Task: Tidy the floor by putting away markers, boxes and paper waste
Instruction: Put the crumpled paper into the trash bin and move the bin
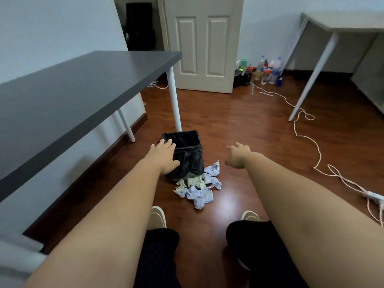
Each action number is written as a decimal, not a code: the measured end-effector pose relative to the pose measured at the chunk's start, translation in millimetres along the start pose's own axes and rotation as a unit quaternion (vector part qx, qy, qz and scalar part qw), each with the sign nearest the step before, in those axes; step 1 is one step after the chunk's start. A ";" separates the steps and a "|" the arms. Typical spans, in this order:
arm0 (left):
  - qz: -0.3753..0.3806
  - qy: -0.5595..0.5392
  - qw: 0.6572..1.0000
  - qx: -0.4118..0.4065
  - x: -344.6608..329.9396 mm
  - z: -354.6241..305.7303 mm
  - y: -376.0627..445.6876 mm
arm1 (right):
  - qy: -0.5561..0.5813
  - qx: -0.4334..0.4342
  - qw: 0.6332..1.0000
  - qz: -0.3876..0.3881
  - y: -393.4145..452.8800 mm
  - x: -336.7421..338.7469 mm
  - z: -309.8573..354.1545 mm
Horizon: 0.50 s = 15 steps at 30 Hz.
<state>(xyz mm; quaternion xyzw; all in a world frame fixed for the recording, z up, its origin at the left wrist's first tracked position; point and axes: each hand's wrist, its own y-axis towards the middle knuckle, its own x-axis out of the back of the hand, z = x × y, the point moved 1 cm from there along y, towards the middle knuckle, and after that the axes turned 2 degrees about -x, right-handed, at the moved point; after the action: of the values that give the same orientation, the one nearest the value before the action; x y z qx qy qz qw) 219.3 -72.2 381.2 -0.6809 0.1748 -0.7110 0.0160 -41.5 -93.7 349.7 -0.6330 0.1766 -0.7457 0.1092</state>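
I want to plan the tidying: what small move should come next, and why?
Probably lower the right hand to the crumpled paper and pick some up: it lies on the floor beside the black-lined bin, and both hands are empty, the left hand over the bin.

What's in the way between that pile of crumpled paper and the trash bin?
Nothing visible. The crumpled paper lies on bare floor right against the bin, whose top is open. The left hand hovers at the bin's near side; the right hand holds nothing.

We see a small bin (188,154) lined with a black bag standing upright and open on the wooden floor (239,125). A heap of crumpled paper (199,187), white and pale green, lies on the floor just beside its base, touching it.
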 end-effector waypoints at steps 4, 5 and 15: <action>0.035 -0.017 0.999 0.009 -23.0 6.3 14.9 | -0.001 -0.008 0.999 0.039 18.1 -33.7 -2.0; 0.041 -0.021 0.999 0.010 -25.8 8.7 19.0 | -0.003 -0.008 0.999 0.045 22.5 -39.9 -2.5; 0.123 -0.051 0.991 0.005 -90.9 -6.8 65.5 | 0.002 0.010 0.994 0.113 69.3 -96.8 -9.9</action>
<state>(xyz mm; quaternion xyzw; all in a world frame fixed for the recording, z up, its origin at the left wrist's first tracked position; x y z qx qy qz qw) 205.1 -108.4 275.8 -0.6895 0.2520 -0.6691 0.1156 -38.6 -118.4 232.9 -0.6062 0.2401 -0.7317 0.1989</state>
